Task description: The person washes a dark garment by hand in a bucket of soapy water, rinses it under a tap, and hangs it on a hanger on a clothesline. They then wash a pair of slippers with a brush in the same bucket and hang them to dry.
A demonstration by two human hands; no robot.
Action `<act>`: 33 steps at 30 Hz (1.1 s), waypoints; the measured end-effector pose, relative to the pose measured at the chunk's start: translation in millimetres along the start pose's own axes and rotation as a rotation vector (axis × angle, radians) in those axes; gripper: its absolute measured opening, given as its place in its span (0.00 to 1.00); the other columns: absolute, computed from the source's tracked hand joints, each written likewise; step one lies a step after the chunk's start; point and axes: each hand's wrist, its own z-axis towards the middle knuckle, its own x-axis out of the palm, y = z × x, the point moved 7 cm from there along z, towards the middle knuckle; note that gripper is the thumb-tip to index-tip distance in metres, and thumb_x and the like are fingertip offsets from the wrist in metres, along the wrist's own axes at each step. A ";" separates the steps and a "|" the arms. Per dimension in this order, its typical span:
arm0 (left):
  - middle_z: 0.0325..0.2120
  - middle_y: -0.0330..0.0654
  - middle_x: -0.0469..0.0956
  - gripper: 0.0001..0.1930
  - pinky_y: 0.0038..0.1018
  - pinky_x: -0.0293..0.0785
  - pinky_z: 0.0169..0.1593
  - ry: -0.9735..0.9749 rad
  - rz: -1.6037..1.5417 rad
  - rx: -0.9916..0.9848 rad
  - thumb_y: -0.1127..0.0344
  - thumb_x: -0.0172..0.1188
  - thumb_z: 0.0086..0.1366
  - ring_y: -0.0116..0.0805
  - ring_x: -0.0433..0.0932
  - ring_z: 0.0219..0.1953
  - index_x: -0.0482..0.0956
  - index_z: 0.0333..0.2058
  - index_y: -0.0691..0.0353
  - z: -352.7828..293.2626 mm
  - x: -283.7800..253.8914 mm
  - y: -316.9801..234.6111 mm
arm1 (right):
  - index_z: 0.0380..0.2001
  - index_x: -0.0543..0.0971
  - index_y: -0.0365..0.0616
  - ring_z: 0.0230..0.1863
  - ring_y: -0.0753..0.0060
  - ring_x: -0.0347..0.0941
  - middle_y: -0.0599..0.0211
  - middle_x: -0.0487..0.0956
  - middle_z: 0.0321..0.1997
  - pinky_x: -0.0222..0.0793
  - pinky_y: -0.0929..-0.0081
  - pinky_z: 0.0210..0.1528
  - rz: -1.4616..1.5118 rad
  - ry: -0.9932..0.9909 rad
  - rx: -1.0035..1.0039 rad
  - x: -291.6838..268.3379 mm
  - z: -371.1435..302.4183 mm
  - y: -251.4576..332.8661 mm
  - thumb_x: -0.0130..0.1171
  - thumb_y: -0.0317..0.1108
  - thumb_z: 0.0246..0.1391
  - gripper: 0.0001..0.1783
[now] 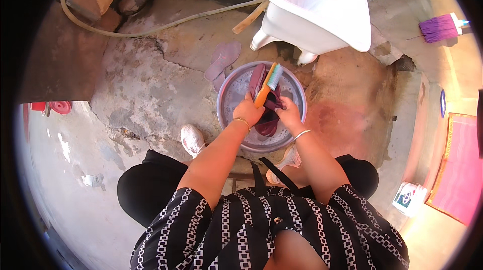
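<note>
A round grey basin (221,100) of soapy water sits on the floor in front of me, and both my hands are over it. My left hand (247,111) is closed round the handle of an orange scrubbing brush (264,91) with pale blue bristles, which point up and to the right. Under the brush is a maroon shoe (267,128) with a dark opening; its far part shows left of the brush. The fingers of my right hand (289,115) pinch the shoe's edge on the right. Whether my left hand also touches the shoe is hidden.
A white pedestal washbasin (322,13) stands just beyond the basin. Pinkish slippers (223,61) lie to its left, and a pale hose (171,27) crosses the cracked floor. At right are a purple mop head (437,28), a white tub (410,198) and a pink mat (455,169).
</note>
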 end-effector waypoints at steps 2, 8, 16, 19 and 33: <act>0.43 0.60 0.75 0.43 0.40 0.70 0.52 0.025 0.015 0.094 0.52 0.65 0.49 0.54 0.74 0.48 0.57 0.59 0.66 0.5 16.3 -11.0 | 0.55 0.67 0.35 0.41 0.64 0.76 0.55 0.78 0.39 0.70 0.71 0.46 -0.233 0.007 0.006 -13.6 3.1 -27.7 0.61 0.26 0.46 0.30; 0.47 0.56 0.74 0.28 0.39 0.68 0.53 -0.290 -0.124 0.478 0.54 0.62 0.53 0.50 0.73 0.51 0.72 0.51 0.65 36.2 -89.6 -59.1 | 0.48 0.73 0.41 0.40 0.66 0.76 0.58 0.77 0.44 0.71 0.71 0.43 -0.191 -0.031 -0.446 -27.1 33.7 185.7 0.60 0.29 0.49 0.21; 0.49 0.52 0.73 0.29 0.40 0.71 0.51 -0.277 0.248 -0.087 0.53 0.63 0.52 0.49 0.74 0.50 0.70 0.51 0.61 167.3 -126.0 92.8 | 0.47 0.75 0.44 0.47 0.56 0.75 0.57 0.79 0.43 0.69 0.65 0.49 -0.622 0.218 -0.276 73.0 161.1 159.3 0.59 0.39 0.49 0.21; 0.48 0.50 0.73 0.33 0.41 0.71 0.51 -0.234 0.352 -0.237 0.49 0.67 0.49 0.49 0.71 0.53 0.68 0.51 0.59 177.3 -97.9 120.2 | 0.43 0.75 0.43 0.42 0.56 0.76 0.58 0.79 0.40 0.70 0.65 0.46 -0.483 0.082 -0.324 90.2 171.0 130.6 0.58 0.37 0.51 0.17; 0.39 0.48 0.80 0.25 0.34 0.74 0.45 -0.194 -0.015 -0.255 0.56 0.70 0.39 0.47 0.80 0.40 0.79 0.37 0.62 224.5 -68.8 178.5 | 0.40 0.73 0.40 0.34 0.61 0.76 0.58 0.76 0.36 0.73 0.69 0.39 -0.269 -0.193 -0.123 4.8 27.7 -5.6 0.54 0.25 0.51 0.11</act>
